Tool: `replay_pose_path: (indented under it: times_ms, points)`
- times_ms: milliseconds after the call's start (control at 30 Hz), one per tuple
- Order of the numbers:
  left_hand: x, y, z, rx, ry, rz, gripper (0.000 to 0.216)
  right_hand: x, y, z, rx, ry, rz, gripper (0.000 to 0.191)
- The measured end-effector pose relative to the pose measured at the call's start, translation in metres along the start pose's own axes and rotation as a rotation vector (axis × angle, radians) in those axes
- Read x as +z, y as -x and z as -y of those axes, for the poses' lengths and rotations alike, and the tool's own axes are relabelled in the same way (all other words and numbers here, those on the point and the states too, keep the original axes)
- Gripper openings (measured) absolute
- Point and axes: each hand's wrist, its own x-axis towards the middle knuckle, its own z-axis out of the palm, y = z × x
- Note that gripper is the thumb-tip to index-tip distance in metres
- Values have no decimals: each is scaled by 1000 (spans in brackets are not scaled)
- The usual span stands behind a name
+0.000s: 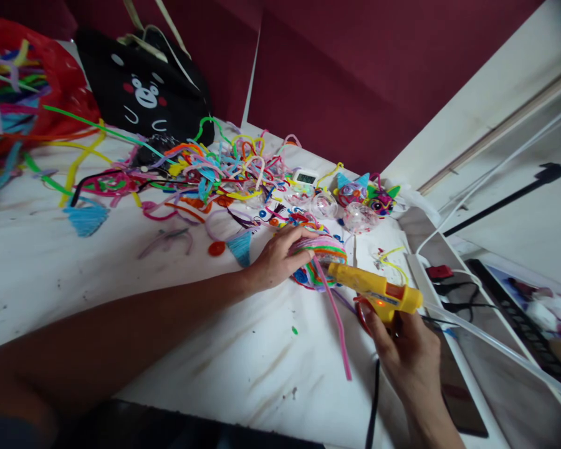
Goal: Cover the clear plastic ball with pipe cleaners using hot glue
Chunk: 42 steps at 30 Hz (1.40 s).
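My left hand (280, 255) is closed around a ball wrapped in coloured pipe cleaners (320, 259), resting on the white table (121, 274). A pink pipe cleaner (339, 327) trails from the ball toward me. My right hand (404, 349) grips a yellow glue gun (376, 290) by its handle. The gun's nozzle touches the wrapped ball at its right side. A clear glue stick (495, 346) juts from the back of the gun.
A heap of loose pipe cleaners (201, 168) covers the far table. Blue tassels (88, 218), clear balls (341, 209), finished colourful figures (369, 193) and a small digital timer (305, 178) lie there. A black bear bag (144, 87) and red bag (51, 75) stand behind. A white power strip (437, 274) lies right.
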Motion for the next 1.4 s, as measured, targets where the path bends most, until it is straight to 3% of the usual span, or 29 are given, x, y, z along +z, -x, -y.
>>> replay_pose_path:
  times_ms: [633,1067,1400]
  points:
    - [0,0,3,0,-11,9,26,-12,3,5,-153,114,15,23]
    - [-1,0,0,-25,-10,15,26,-4,2,-2,-30,26,5,23]
    - [-1,0,1,-36,-9,10,25,-1,0,0,-89,53,-6,20]
